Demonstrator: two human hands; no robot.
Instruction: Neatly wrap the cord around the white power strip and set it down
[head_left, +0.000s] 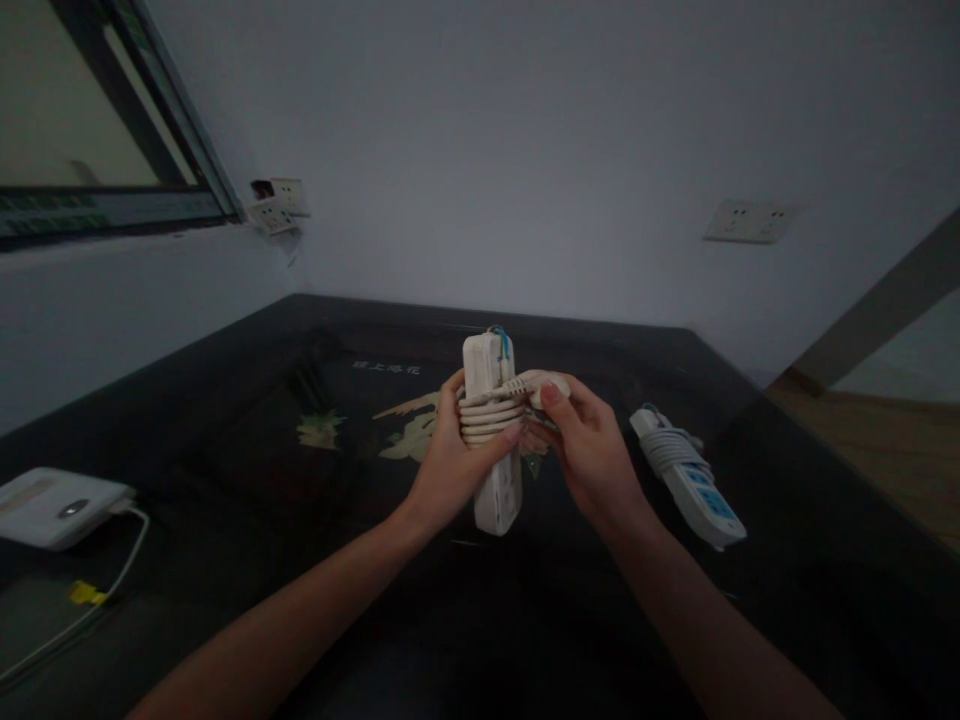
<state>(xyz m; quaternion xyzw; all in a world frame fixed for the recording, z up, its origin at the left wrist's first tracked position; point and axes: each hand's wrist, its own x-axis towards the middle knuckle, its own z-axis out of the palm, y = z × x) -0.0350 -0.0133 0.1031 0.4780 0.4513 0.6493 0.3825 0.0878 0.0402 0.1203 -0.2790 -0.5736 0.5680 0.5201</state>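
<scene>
A white power strip (pixel 496 495) is held upright above the dark table, its cord (pixel 487 418) wound around its middle in several turns. My left hand (pixel 450 450) is closed around the strip and the coiled cord, thumb across the front. Between the thumb and fingers of my right hand (pixel 589 430) is the plug (pixel 551 390) at the cord's end, just right of the strip. A blue wire (pixel 504 345) shows at the strip's top end. Parts of the coils are hidden behind my fingers.
On the right of the dark table (pixel 337 560) lies a second power strip (pixel 694 480) with blue sockets and a wrapped grey cord. A white box-shaped device (pixel 64 505) with a cable (pixel 124 570) sits at the left. Wall sockets (pixel 750 220) are behind.
</scene>
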